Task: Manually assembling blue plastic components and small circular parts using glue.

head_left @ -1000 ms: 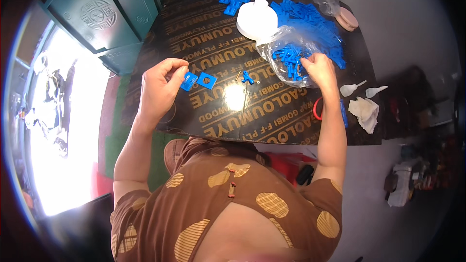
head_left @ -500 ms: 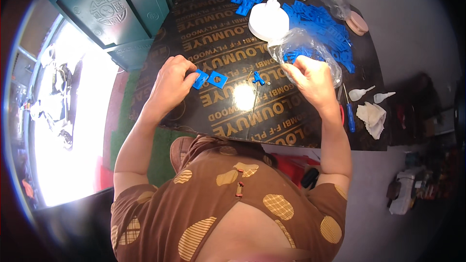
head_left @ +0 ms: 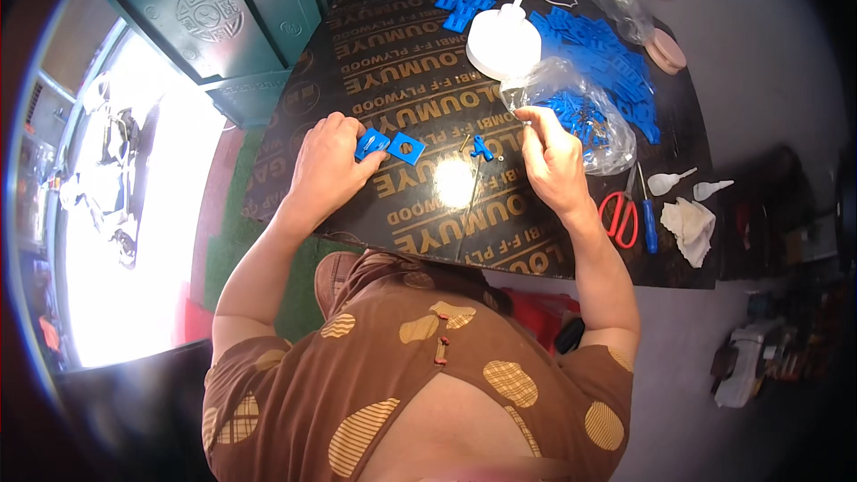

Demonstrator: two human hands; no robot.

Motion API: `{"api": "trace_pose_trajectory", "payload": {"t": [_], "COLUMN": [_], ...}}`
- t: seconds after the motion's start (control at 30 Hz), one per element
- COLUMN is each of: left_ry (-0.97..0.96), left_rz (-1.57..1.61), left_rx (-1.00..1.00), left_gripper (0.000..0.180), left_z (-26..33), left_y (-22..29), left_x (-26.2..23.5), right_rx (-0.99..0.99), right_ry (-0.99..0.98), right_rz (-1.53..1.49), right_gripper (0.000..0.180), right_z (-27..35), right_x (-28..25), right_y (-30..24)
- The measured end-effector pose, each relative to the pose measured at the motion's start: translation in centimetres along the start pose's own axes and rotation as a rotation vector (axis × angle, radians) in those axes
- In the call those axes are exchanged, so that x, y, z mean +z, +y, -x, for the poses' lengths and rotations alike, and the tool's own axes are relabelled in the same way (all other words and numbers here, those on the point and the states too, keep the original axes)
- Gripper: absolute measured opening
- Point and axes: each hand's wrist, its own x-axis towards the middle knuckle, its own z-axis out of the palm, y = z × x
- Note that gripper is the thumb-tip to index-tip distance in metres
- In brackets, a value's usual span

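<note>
At the left of the dark table, my left hand (head_left: 332,163) has its thumb and fingers closed on a flat blue plastic piece (head_left: 372,145). Touching or close beside that piece lies a blue square plate with a round hole (head_left: 412,153). My right hand (head_left: 555,161) pinches a tiny silvery piece (head_left: 527,123), too small to name, just left of a clear plastic bag (head_left: 619,159) holding small blue parts. Between my hands lie a small blue plastic part (head_left: 482,148), a thin brass-coloured pin (head_left: 464,140) and a tiny light ring-like piece (head_left: 501,159).
A white desk lamp (head_left: 504,43) stands behind the bag, beside a heap of blue plastic pieces (head_left: 607,58). More blue assemblies (head_left: 469,2) sit at the back. Red-handled scissors (head_left: 619,220), a blue screwdriver (head_left: 650,225), a cloth (head_left: 688,230) and white squeeze bulbs (head_left: 664,183) lie at the right.
My right hand has drawn off the bag, moving left and slightly down, with the tiny piece now visible in its fingertips. The scissors show more fully. My left hand stays at the blue piece.
</note>
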Motion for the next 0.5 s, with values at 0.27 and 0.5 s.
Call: {"api": "trace_pose_trajectory", "payload": {"t": [0.27, 0.5], "left_ry": [0.064, 0.218], "left_rz": [0.072, 0.024], "left_rx": [0.002, 0.118], "left_gripper": [0.021, 0.022], "left_z": [0.5, 1.0], "left_y": [-0.1, 0.0], "left_x": [1.2, 1.4], "right_rx": [-0.167, -0.200], "right_ry": [-0.111, -0.152], "right_rz": [0.008, -0.017], "right_gripper": [0.013, 0.015], "right_z": [0.6, 0.7], "right_x": [0.7, 0.7], "right_y": [0.5, 0.6]}}
